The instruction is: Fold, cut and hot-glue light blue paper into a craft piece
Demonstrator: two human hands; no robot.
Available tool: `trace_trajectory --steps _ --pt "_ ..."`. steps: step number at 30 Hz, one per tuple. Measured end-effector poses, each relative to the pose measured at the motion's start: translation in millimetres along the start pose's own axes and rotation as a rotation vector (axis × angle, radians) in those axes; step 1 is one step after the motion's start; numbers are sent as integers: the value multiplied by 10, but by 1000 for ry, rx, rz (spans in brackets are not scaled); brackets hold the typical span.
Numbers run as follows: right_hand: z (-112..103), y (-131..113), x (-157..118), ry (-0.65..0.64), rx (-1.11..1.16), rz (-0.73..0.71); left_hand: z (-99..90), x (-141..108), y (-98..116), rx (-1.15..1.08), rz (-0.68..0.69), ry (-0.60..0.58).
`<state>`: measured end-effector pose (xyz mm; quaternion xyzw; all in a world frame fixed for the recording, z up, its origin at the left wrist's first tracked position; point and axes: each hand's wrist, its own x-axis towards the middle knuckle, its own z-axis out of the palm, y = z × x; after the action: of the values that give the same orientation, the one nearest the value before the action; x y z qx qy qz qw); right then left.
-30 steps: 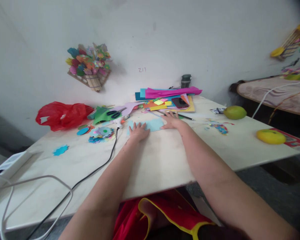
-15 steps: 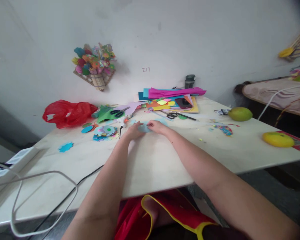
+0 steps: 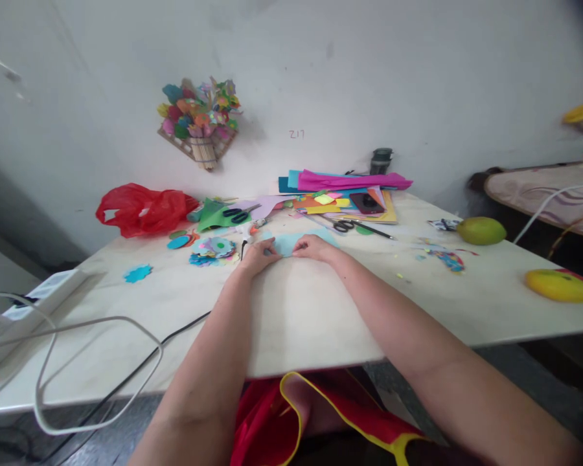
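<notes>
A light blue sheet of paper (image 3: pixel 285 244) lies on the table in front of me, between my two hands. My left hand (image 3: pixel 261 256) grips its left part, with the thumb and fingers closed at the edge. On the other side my right hand (image 3: pixel 315 247) pinches the near edge with bent fingers. Part of the sheet shows beyond the right hand. Just past my left hand sits a white glue gun (image 3: pixel 247 230) with an orange part. Left of it is a pile of paper flower cut-outs (image 3: pixel 214 250).
Black-handled scissors (image 3: pixel 239 214) lie on green paper, with a second pair (image 3: pixel 342 225) beside a pencil (image 3: pixel 375 230). Behind are stacked coloured sheets (image 3: pixel 354 181) and a phone (image 3: pixel 366 202). A red bag (image 3: pixel 143 210), mangoes (image 3: pixel 558 285) and a power strip (image 3: pixel 43 298) with cables stand around.
The view has shifted slightly, so things appear further right. My hands stay at the light blue paper, and more of it shows between and beyond them.
</notes>
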<state>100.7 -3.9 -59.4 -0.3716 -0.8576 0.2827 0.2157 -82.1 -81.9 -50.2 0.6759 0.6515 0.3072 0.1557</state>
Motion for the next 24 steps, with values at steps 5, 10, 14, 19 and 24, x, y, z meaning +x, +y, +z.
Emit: trace_trajectory --steps 5,10,14,19,24 --pt "66 -53 13 67 -16 38 17 12 -47 -41 32 35" --pt "78 -81 25 89 -90 87 26 26 -68 -52 53 47" --pt "81 -102 17 92 -127 116 22 24 -60 -29 31 44" --pt "100 -102 23 115 -169 141 10 25 -14 19 39 13" --pt "121 -100 35 129 -194 148 12 32 20 100 56 0"
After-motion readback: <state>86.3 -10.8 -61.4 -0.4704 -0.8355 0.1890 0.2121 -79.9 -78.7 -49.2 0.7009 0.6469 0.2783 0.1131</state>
